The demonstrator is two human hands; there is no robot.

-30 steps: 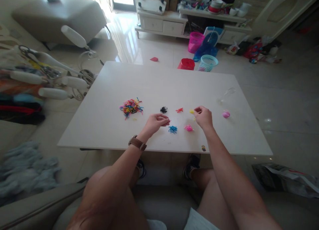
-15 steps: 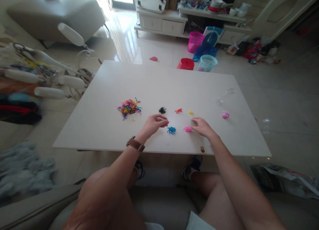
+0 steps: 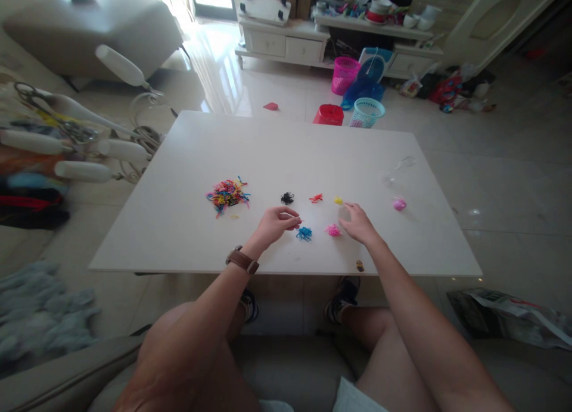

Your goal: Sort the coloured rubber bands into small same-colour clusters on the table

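Note:
My left hand [image 3: 277,223] is closed in a pinch above the blue pile of small rubber bands [image 3: 304,234]. A tiny pink rubber band [image 3: 301,221] sticks out at its fingertips. My right hand [image 3: 358,224] has thumb and fingers apart with nothing visible between them, its index fingertip close to the small yellow pile [image 3: 338,200]. Just left of its thumb lies the pink pile [image 3: 333,230]. Behind, the black pile [image 3: 287,198] and the red pile [image 3: 316,198] lie in a row with the yellow one. A larger mixed-colour heap [image 3: 227,194] sits to the left.
On the white table [image 3: 250,147] are a pink round object [image 3: 399,203], a clear plastic item [image 3: 406,162] and a small yellow-brown figure [image 3: 360,266] near the front edge. Baskets [image 3: 367,112] stand on the floor beyond. A white lamp [image 3: 120,65] is at the left.
My right hand has moved slightly away from the pink pile toward the yellow one, its fingers spreading a little. My left hand keeps its pinch. The whole view has shifted slightly.

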